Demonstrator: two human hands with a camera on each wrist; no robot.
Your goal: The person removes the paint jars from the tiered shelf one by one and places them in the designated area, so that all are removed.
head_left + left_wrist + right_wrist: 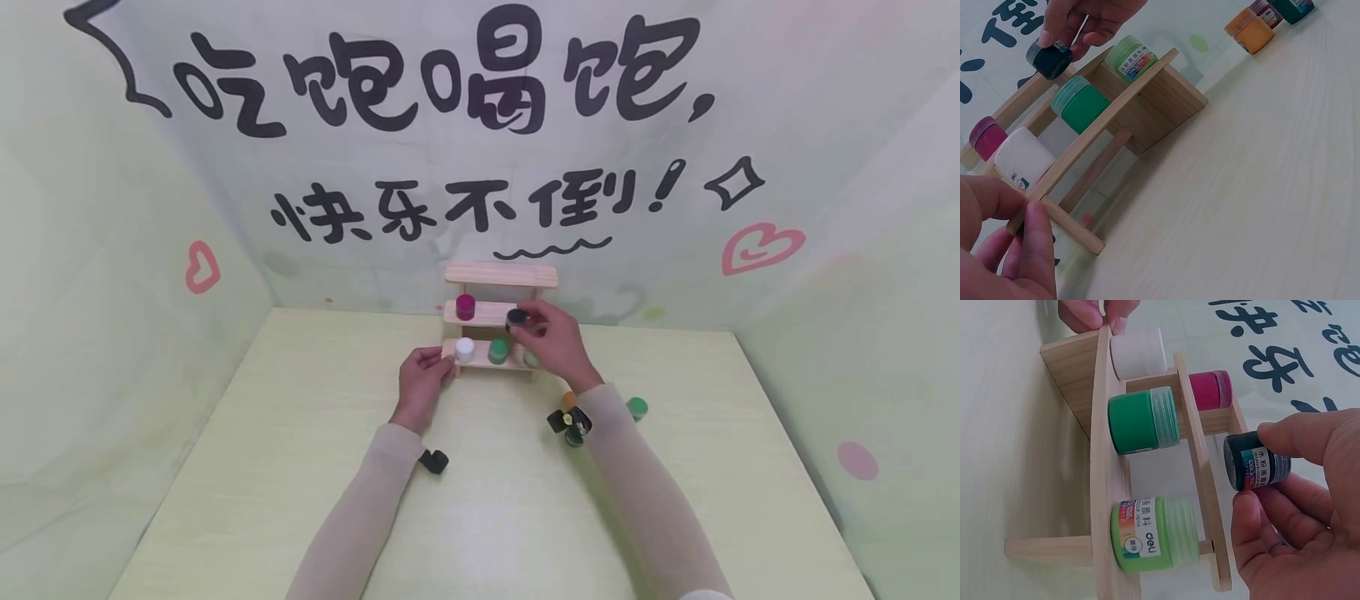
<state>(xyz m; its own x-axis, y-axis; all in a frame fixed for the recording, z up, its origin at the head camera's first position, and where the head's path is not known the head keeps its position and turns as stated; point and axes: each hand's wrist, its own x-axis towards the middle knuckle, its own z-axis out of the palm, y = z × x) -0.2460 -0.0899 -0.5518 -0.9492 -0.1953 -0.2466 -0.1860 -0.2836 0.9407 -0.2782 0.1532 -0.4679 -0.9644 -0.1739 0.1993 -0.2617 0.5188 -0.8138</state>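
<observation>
Two hands apart: right hand (555, 337) pinches the dark jar (1252, 461) by the middle shelf (489, 314) of the wooden stand (501, 273), seating unclear to me, left hand (423, 383) grips the bottom shelf (1101, 481) end; I judge a low right-hand sweep could topple the light green jar (1157, 534) beneath it.

Same shelf (501, 274): head view downward, wrist views close, tilted
</observation>
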